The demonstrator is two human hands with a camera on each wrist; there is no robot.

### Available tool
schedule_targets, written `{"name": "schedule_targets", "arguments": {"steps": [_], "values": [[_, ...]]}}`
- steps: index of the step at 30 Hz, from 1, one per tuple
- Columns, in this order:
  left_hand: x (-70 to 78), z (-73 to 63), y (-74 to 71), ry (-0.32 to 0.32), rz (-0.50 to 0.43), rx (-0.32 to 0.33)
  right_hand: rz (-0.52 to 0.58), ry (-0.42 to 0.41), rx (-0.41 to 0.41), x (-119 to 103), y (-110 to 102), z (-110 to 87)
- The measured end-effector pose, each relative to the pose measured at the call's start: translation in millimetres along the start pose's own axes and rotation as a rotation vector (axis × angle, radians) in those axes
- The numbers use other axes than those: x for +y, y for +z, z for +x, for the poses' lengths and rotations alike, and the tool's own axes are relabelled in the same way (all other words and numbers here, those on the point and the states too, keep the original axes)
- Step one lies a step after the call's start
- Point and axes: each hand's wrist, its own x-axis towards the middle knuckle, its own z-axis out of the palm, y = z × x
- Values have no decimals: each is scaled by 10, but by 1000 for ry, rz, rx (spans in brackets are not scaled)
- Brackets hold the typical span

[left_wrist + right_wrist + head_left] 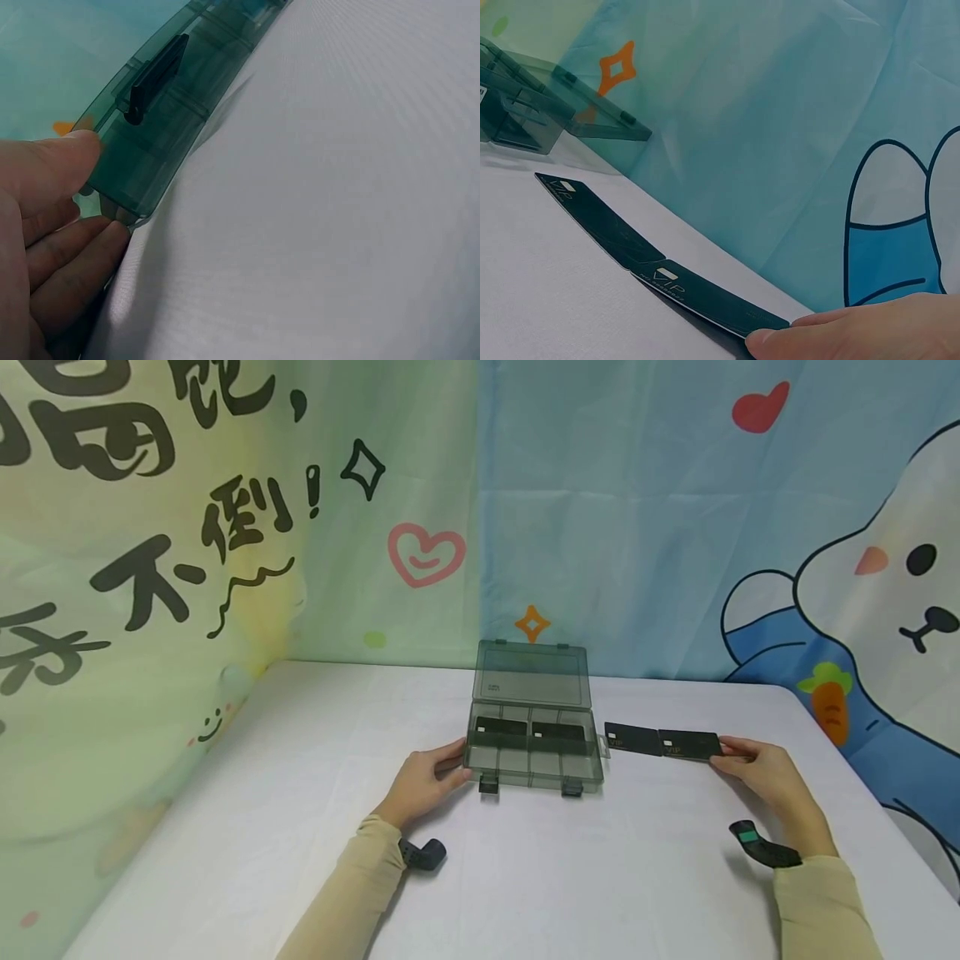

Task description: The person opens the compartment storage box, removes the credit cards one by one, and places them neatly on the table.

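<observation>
Left hand (424,783) grips the open box (528,777) by its left edge. Right hand (774,778) pinches the outer black card (688,744).

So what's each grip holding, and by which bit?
The right grip pinches the right-hand black card by its right end; the left grip holds the open plastic box by its left end.

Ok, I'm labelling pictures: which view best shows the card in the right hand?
The right wrist view: the card looks largest there, its VIP lettering clear, though the right hand covers part of one end. The head view shows it smaller; the left wrist view lacks it.
</observation>
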Motion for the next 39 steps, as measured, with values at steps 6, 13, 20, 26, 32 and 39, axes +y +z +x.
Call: {"name": "schedule_targets", "arguments": {"steps": [6, 13, 20, 26, 32, 39], "values": [[4, 12, -22, -5, 25, -2, -41, -46, 12, -32, -12, -27], [6, 29, -27, -1, 33, -3, -63, -25, 24, -51, -14, -19], [2, 22, -21, -9, 37, -2, -102, -32, 40, -56, -17, -29], [6, 18, -14, -2, 38, 0, -116, -37, 28, -65, -40, -52], [3, 12, -3, -9, 35, 2, -130, -39, 9, -78, -44, -74], [-24, 10, 15, -5, 35, 3, -139, -43, 11, -63, -38, -63]]}}
